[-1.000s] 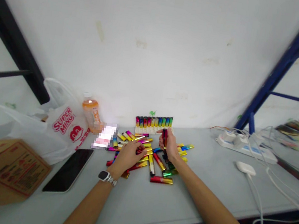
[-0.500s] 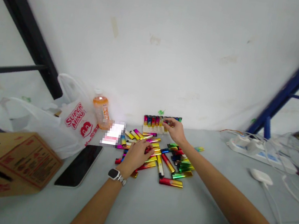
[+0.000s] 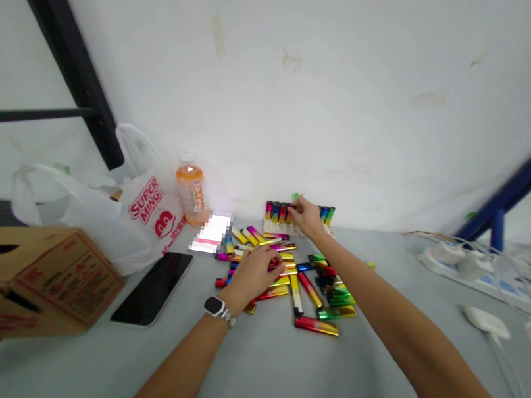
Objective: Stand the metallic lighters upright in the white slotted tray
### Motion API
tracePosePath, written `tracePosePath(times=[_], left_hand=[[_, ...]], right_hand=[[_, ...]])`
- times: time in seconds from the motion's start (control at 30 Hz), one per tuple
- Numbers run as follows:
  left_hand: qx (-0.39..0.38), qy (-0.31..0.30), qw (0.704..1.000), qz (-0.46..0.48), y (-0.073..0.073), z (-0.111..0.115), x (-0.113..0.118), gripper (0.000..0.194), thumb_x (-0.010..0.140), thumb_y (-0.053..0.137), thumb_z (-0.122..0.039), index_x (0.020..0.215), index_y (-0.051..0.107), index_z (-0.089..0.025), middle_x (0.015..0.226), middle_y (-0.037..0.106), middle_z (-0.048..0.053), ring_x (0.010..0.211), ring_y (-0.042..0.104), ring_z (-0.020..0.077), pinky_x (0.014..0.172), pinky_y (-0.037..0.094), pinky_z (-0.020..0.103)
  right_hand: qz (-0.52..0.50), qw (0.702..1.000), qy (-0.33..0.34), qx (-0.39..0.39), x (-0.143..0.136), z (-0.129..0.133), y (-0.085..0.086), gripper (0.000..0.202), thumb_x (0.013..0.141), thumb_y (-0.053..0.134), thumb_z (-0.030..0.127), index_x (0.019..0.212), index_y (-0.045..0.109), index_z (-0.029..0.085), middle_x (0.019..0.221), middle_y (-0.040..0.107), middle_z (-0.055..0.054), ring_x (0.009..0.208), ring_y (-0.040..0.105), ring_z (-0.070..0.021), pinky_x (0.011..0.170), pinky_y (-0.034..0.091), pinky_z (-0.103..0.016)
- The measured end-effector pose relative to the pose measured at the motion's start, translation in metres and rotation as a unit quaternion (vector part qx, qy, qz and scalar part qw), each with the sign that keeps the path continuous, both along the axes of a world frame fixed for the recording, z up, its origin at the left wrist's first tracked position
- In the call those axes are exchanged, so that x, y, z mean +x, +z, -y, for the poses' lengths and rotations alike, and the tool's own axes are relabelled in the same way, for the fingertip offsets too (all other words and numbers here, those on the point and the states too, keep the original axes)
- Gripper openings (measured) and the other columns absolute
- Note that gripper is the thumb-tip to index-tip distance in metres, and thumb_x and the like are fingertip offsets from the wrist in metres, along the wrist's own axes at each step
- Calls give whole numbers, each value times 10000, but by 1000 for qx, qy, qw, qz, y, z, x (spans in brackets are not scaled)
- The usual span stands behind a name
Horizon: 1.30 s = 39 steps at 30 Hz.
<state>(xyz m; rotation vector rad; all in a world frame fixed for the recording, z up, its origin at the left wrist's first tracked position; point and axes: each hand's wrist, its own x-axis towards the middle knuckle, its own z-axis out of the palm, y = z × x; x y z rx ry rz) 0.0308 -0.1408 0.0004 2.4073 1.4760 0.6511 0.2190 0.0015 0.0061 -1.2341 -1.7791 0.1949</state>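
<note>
The lighter rack [image 3: 298, 220] stands at the centre of the frame, against the wall at the far edge of the desk [image 3: 270, 366], with a row of coloured lighters upright in it, their long axes vertical. The right hand [image 3: 306, 217] is right at the rack, its fingers [image 3: 294, 207] pinched at the top of the row; whether they grip a lighter there is too small to tell. The left hand [image 3: 254, 274] lies lower, just left of centre, palm down on the loose lighters [image 3: 312, 286], fingers curled over a red one. The loose pile sits just in front of the rack, its pieces flat and pointing every way. The right hand is nearer the rack.
</note>
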Motion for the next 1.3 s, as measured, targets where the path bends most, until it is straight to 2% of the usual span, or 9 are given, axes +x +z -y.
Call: tracePosePath(times=[0.17, 0.33, 0.43, 0.63, 0.7, 0.8, 0.97, 1.17, 1.3], left_hand=[[1, 2, 1000, -1, -1, 0, 0, 157, 900, 602, -332, 954, 699, -221, 1068, 695, 61, 1046, 605, 248, 928, 427, 383], [1, 2, 1000, -7, 0, 0, 0, 171, 894, 609, -342, 962, 706, -220, 1077, 696, 68, 1059, 603, 258, 923, 429, 381], [3, 1, 1000, -10, 0, 1, 0, 183, 903, 591, -340, 965, 707, -212, 1087, 695, 74, 1065, 604, 260, 929, 429, 385], [2, 0, 1000, -11, 3, 2, 0, 187, 907, 582, -334, 986, 700, -213, 1093, 691, 74, 1071, 607, 253, 942, 430, 383], [2, 1, 1000, -11, 4, 3, 1, 179, 905, 583, -331, 976, 698, -214, 1082, 692, 69, 1062, 612, 250, 934, 435, 375], [1, -1, 1000, -12, 6, 3, 2, 173, 906, 582, -332, 964, 696, -216, 1074, 696, 67, 1059, 618, 250, 927, 440, 369], [-1, -8, 1000, -13, 7, 3, 3, 180, 907, 579, -337, 955, 691, -205, 1092, 697, 76, 1079, 616, 255, 933, 446, 368], [0, -3, 1000, -13, 7, 2, 3, 196, 902, 581, -356, 963, 701, -214, 1117, 694, 76, 1075, 618, 254, 921, 453, 365], [-3, -3, 1000, -8, 8, 2, 4, 207, 906, 575, -362, 968, 708, -215, 1072, 700, 70, 1054, 623, 249, 902, 458, 356]], right_hand=[[45, 999, 4, -6, -2, 0, -3, 130, 849, 591, 272, 885, 658, 165, 760, 641, -19, 676, 557, -164, 703, 450, -282], [137, 986, -96, 9, -7, 17, 3, 266, 947, 499, 331, 992, 704, 167, 1150, 545, -115, 833, 603, -174, 770, 478, -285], [196, 973, -124, -7, -7, 29, 5, 349, 988, 425, 365, 1143, 698, 210, 1185, 498, -115, 902, 614, -193, 792, 481, -287], [261, 958, -97, -63, 12, 56, 4, 566, 934, 468, 242, 1498, 421, 223, 1193, 529, -138, 933, 626, -233, 861, 469, -330], [257, 960, -67, -90, 27, 69, 4, 571, 866, 508, 175, 1437, 489, 177, 1177, 560, -136, 941, 620, -229, 871, 466, -326], [255, 956, 11, -142, 54, 86, 5, 407, 768, 586, 140, 1164, 680, 147, 1108, 617, -116, 912, 614, -204, 846, 468, -291], [277, 930, 63, -234, 83, 94, 11, 284, 686, 679, 166, 958, 761, 164, 989, 699, -78, 849, 616, -199, 730, 459, -252], [270, 918, 56, -285, 73, 76, 17, 190, 670, 723, 169, 858, 735, 144, 860, 723, -53, 760, 614, -183, 672, 440, -243], [258, 943, 59, -203, 63, 70, 15, 161, 679, 737, 195, 808, 652, 150, 845, 686, -61, 752, 585, -178, 677, 420, -257]])
